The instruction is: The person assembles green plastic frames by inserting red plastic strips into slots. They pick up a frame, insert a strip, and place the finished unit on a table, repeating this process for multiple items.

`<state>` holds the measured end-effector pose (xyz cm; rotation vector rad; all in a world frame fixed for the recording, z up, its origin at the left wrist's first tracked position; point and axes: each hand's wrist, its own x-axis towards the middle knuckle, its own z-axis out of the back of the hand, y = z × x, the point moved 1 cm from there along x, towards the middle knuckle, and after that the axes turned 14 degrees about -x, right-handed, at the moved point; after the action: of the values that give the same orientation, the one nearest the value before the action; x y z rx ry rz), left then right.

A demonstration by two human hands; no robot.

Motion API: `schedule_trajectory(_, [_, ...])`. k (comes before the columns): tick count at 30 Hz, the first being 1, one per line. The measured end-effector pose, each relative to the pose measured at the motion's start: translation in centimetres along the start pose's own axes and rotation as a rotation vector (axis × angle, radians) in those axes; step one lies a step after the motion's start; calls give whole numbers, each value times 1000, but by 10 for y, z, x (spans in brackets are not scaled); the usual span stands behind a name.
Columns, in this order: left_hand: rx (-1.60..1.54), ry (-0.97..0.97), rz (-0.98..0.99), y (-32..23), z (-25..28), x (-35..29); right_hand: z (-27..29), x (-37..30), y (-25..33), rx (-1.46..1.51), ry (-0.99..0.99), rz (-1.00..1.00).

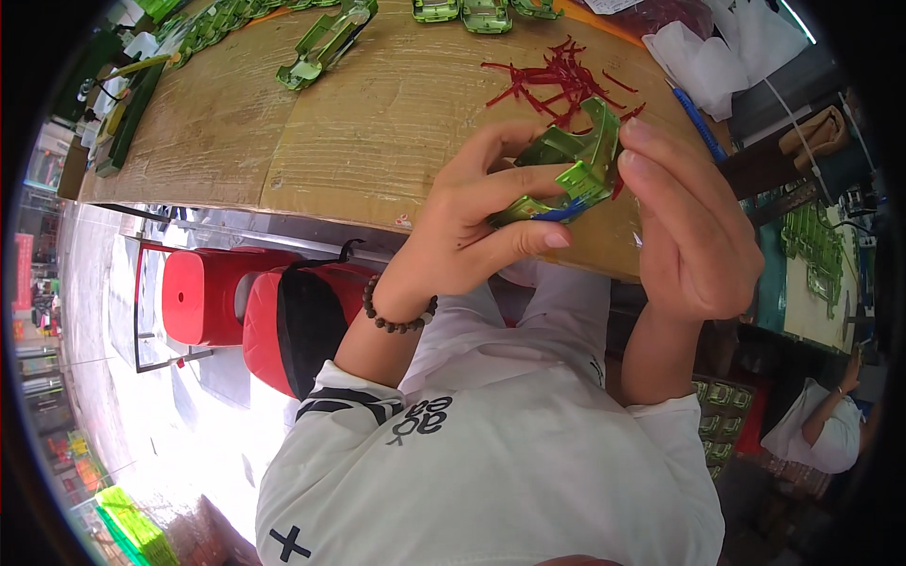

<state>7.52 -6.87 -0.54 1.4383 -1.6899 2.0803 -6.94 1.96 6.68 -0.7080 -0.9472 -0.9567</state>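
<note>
My left hand [486, 203] is closed around a shiny green plastic toy car body shell [598, 149], thumb below and fingers along its far side. A blue patch shows on the shell near my thumb. At the shell's right edge, my right hand [694, 217] has its fingers pressed together, the thumb hidden behind them. Part of a thin red plastic strip [618, 186] peeks out under those fingertips; the rest of it is covered. Just beyond both hands, a loose pile of similar red strips [562, 80] lies on the brown-covered table [349, 141].
Another green shell [326, 42] lies farther off on the table, with several more [486, 14] along the far edge. A blue pen-shaped tool [698, 123] rests at the right by white plastic bags [708, 61]. Red stools [198, 297] stand left; another person [830, 429] sits far right.
</note>
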Motion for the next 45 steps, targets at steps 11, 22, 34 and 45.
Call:
schedule_trajectory(11, [52,23,-23,0,0,0,-3,-8,6,-7,-14,-31])
schedule_trajectory(22, [28,48,-6,-3,0,-7,-24,-32,16,-26,-274,-77])
schedule_trajectory(34, [-30,106,31,-16,-25,-34,10,-54,44,-65,-108,-170])
schedule_trajectory(45, [-144,54,83,-30,-59,-43,29,-60,54,-42,-202,-276])
